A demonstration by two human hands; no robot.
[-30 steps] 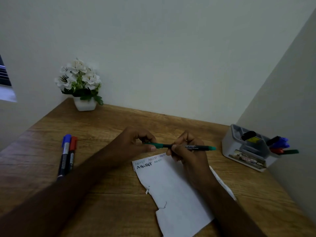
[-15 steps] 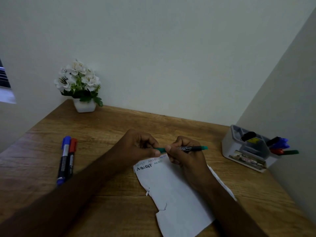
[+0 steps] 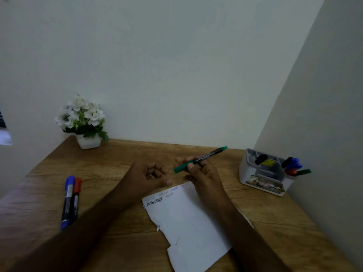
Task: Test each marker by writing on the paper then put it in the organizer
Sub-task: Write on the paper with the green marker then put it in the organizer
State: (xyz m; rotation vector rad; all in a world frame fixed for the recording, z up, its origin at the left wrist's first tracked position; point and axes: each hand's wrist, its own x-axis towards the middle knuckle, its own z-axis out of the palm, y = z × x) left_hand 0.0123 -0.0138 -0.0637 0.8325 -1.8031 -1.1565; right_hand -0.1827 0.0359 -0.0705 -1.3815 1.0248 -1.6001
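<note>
Nearest, lower centre of the frame: paper [image 3: 188, 222] is lying on the wooden desk [image 3: 275, 222], lettering along its top edge. Mid-frame: left hand [image 3: 146, 176] is hovering with fingers loosely curled, holding nothing; it was pinching the cap end half a second ago and has let go. Just right of centre: right hand [image 3: 202, 173] is gripping the capped green marker [image 3: 200, 159], now tilted up toward the upper right instead of level. Left edge: blue marker [image 3: 67, 201] and red marker [image 3: 76, 195] are lying side by side. Far right: organizer [image 3: 263, 173] is holding markers.
</note>
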